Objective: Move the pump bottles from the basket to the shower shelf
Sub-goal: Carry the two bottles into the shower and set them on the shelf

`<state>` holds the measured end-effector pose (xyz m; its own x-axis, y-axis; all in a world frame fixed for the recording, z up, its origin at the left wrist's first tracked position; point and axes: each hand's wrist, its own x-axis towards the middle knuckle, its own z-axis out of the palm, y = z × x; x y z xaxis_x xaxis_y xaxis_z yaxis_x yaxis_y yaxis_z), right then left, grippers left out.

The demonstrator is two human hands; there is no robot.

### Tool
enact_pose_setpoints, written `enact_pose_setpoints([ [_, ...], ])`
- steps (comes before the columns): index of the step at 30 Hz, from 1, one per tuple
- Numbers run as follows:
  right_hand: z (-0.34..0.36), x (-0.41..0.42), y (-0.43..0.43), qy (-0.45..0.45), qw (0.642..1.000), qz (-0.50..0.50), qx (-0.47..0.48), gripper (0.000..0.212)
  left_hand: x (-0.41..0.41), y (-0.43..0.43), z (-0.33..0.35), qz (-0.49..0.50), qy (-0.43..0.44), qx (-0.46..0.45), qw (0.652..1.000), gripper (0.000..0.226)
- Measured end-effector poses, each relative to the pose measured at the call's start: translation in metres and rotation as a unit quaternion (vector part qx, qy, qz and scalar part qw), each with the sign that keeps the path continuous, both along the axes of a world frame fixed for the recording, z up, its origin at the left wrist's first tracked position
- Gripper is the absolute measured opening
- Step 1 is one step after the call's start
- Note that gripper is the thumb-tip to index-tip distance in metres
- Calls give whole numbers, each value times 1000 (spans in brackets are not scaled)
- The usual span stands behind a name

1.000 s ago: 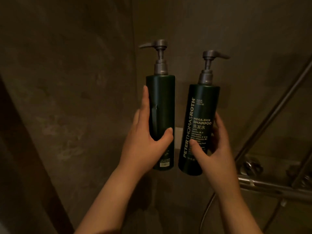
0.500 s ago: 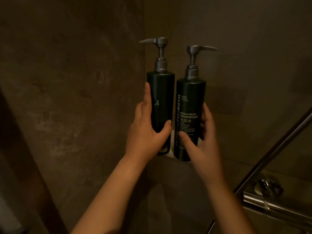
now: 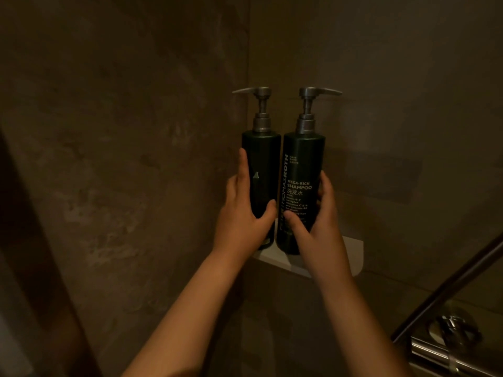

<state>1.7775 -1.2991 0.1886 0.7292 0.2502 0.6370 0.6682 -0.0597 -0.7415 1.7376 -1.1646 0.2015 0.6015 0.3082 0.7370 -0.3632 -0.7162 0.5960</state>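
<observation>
Two dark green pump bottles stand upright, side by side, on a small white corner shelf [image 3: 353,257] in the shower. My left hand [image 3: 242,221] grips the left bottle [image 3: 265,164], whose pump nozzle points left. My right hand [image 3: 315,227] grips the right bottle [image 3: 303,164], labelled shampoo, with its nozzle pointing right. The two bottles touch or nearly touch. Their bases appear to rest on the shelf, partly hidden by my hands. No basket is in view.
Dark stone walls meet in a corner behind the bottles. A metal shower rail [image 3: 449,284] slants up at the lower right, above a chrome mixer valve and bar [image 3: 451,346].
Both hands brought the bottles together and down onto the shelf. The right bottle went from tilted and apart to upright beside the left one. The view shifted, showing more of the shelf.
</observation>
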Motion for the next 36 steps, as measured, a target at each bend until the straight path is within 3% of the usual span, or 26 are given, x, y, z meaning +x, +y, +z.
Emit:
enact_pose_setpoints([
  [6, -2, 5, 7, -15, 999, -35, -29, 80, -1, -2, -4, 25, -3, 8, 1000, 90],
  [8, -6, -1, 3, -24, 996, -78, -36, 81, -4, -5, -9, 78, -18, 54, 995, 88],
  [13, -23, -10, -13, -143, 976, -149, -69, 63, -9, -11, -41, 174, -54, 149, 972, 86],
  [36, -2, 26, 7, -120, 964, -134, -194, 27, 23, 0, -34, 232, -1, 129, 964, 79],
])
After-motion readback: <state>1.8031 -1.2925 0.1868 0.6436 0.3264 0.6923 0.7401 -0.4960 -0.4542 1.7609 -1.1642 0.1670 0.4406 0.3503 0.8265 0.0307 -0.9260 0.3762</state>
